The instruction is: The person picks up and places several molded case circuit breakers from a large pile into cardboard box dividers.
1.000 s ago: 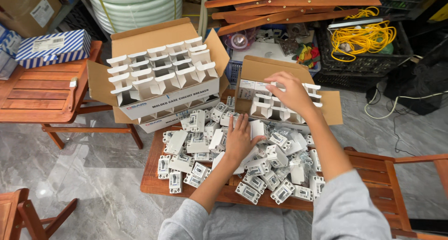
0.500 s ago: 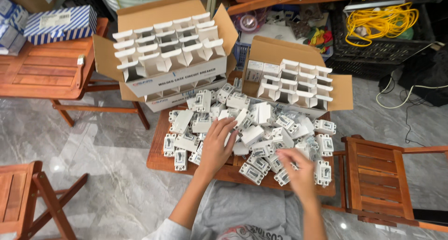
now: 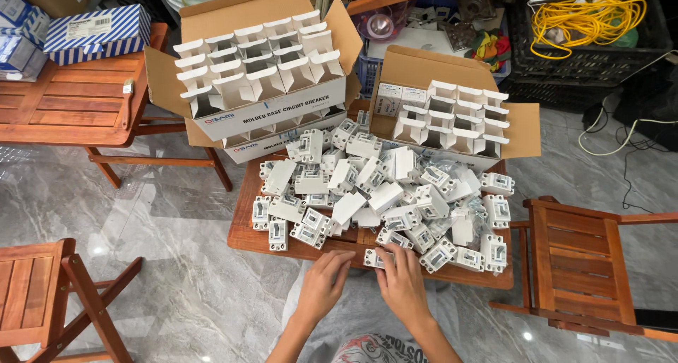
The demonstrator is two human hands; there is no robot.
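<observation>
I see a low wooden surface [image 3: 247,237] carrying a heap of white circuit breakers [image 3: 381,193]; at its far edge sit two open cardboard boxes, left [image 3: 254,73] and right [image 3: 452,116].

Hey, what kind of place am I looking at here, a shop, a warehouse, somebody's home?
Probably a small storeroom or home packing spot rather than a shop floor: a heap of white circuit breakers on a low wooden table, open cardboard cartons of small white boxes, and a crate of yellow cable on a marble floor.
</observation>
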